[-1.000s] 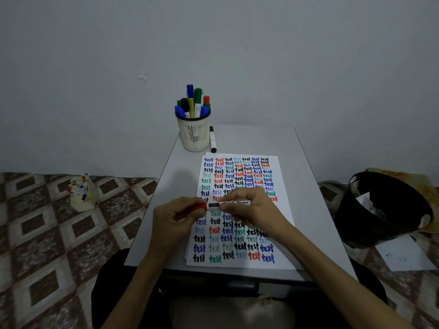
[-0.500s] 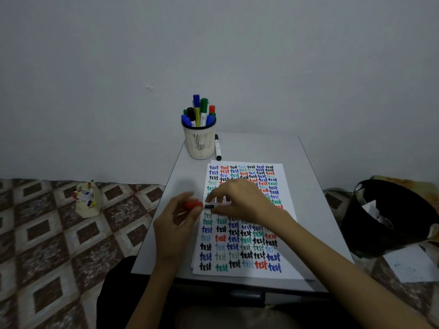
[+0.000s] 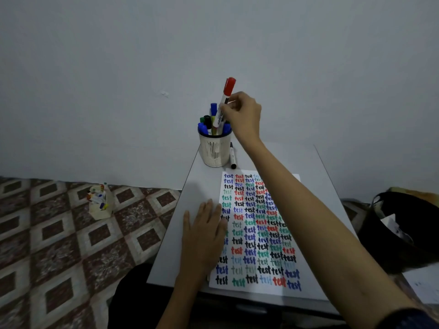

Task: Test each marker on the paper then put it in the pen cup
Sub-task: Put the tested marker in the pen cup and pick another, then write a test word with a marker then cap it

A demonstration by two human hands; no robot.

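Right hand [image 3: 242, 115], a second ago at paper [image 3: 256, 233] capping, now reaching over pen cup [image 3: 215, 150], fingers pinching red-capped marker [image 3: 224, 103], lower end dipping among stored markers. Testing apparently finished; drop-in underway. Left hand [image 3: 204, 236] lying flat, holding nothing, pinning paper edge. Black marker [image 3: 232, 155] waiting beside cup. Marker's lower end hiding behind others; arm covering part of sheet.

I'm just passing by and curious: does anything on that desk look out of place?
One black marker lies flat on the table beside the pen cup, not in it. The right hand holds a red-capped marker over the cup.
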